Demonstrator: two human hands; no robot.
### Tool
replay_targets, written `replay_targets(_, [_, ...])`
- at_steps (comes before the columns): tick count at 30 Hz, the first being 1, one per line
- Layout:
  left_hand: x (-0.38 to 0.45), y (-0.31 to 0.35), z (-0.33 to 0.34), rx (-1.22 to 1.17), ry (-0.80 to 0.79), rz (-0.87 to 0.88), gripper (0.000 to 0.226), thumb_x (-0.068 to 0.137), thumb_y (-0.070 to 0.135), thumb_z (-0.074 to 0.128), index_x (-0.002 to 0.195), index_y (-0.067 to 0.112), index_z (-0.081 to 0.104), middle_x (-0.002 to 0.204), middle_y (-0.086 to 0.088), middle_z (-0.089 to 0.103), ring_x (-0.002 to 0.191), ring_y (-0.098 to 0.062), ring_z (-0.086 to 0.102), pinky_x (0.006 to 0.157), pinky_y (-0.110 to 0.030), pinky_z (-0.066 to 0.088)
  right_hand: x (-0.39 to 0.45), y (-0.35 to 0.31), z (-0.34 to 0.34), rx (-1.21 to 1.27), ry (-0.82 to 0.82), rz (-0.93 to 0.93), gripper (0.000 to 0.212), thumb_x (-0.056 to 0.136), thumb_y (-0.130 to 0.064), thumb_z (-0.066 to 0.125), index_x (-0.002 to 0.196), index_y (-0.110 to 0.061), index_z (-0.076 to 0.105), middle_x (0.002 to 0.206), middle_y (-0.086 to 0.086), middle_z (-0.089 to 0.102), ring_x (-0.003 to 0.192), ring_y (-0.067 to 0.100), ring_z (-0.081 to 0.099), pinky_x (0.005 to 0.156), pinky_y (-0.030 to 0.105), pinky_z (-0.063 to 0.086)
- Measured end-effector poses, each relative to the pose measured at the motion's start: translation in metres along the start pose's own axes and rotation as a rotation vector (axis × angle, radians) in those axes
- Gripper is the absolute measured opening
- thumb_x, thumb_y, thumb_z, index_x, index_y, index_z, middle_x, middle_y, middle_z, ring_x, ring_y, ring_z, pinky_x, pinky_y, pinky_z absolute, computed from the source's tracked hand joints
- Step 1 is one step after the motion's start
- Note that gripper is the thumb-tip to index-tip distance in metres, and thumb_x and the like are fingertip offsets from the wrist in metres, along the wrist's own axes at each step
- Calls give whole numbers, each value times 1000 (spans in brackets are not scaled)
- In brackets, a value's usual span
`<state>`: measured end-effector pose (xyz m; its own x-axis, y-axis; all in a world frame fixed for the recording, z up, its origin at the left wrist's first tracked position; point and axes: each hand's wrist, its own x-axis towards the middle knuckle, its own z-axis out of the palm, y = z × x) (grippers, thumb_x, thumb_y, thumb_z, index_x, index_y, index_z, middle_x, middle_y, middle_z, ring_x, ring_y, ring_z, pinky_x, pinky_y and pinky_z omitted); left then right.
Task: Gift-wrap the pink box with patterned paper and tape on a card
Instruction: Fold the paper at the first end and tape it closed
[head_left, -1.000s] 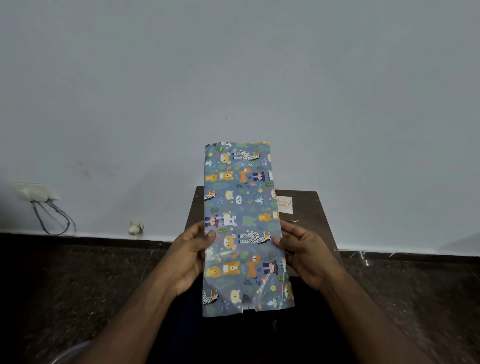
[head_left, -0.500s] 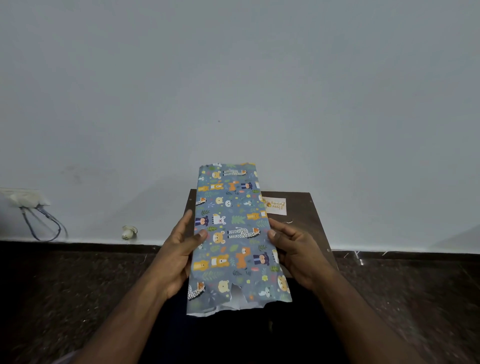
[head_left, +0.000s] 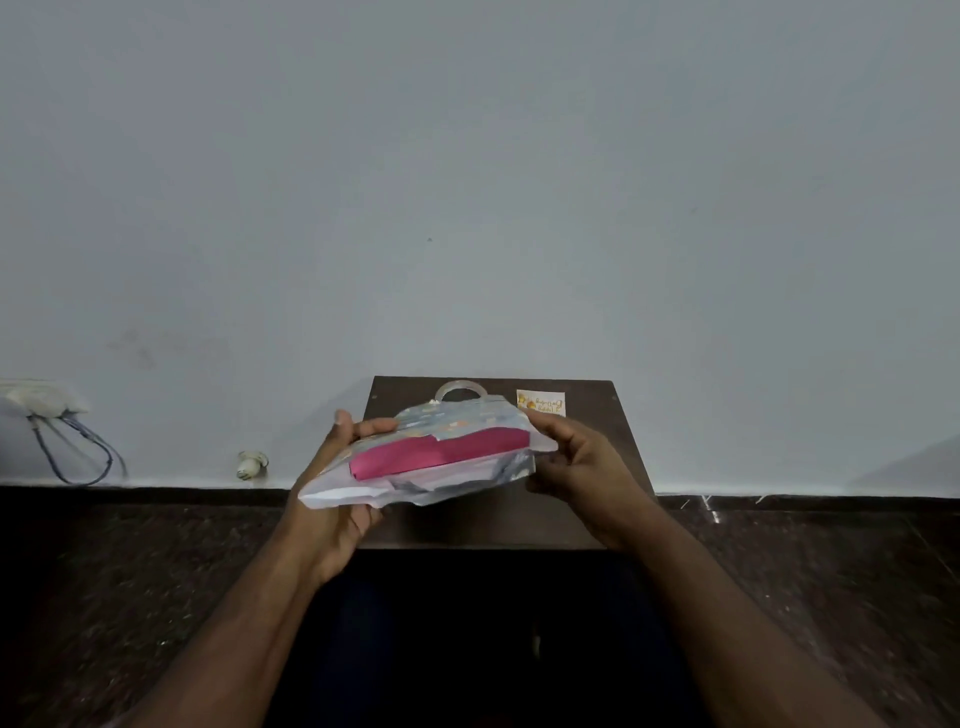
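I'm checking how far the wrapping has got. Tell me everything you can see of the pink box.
The pink box is flat and magenta, seemingly card. Only its near edge shows through the open end of the patterned paper wrapped around it. It is held almost level, tilted, above the table, with the left hand and right hand gripping the paper's ends.

Grey wall (head_left: 467, 182), dark speckled floor (head_left: 130, 571), brown table (head_left: 613, 457)
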<state>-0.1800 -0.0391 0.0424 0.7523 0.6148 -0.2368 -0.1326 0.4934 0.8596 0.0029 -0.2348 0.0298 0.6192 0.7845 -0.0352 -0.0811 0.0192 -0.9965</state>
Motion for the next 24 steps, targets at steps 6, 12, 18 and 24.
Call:
replay_targets(6, [4, 12, 0, -15, -10, -110, 45, 106, 27, 28, 100, 9, 70, 85, -14, 69, 59, -20, 69, 50, -28, 56, 23, -35, 7, -307, 79, -210, 45, 79, -19, 85, 115, -24, 59, 118, -9, 67, 115, 5, 62, 88, 21, 53])
replay_targets(12, [25, 38, 14, 40, -55, -37, 55, 84, 73, 44, 116, 30, 58, 72, -2, 62, 63, -15, 61, 56, -25, 52, 61, -56, 9, -302, 130, -227, 31, 82, -33, 78, 110, -24, 68, 103, 6, 71, 97, 32, 69, 78, 55, 60])
replay_targets(18, [58, 54, 37, 315, 92, 180, 22, 97, 34, 65, 114, 21, 68, 64, 0, 56, 55, -11, 56, 55, -25, 42, 88, -67, 6, -274, 156, -146, 27, 91, -30, 74, 114, -18, 69, 82, 2, 61, 76, 16, 66, 61, 51, 62])
replay_targets(24, [85, 55, 40, 342, 182, 199, 26, 96, 33, 68, 119, 21, 70, 55, 4, 54, 50, -11, 54, 54, -25, 38, 99, -61, -4, -188, 55, -82, 31, 95, -17, 69, 126, -22, 68, 86, 1, 62, 85, 15, 67, 70, 48, 63])
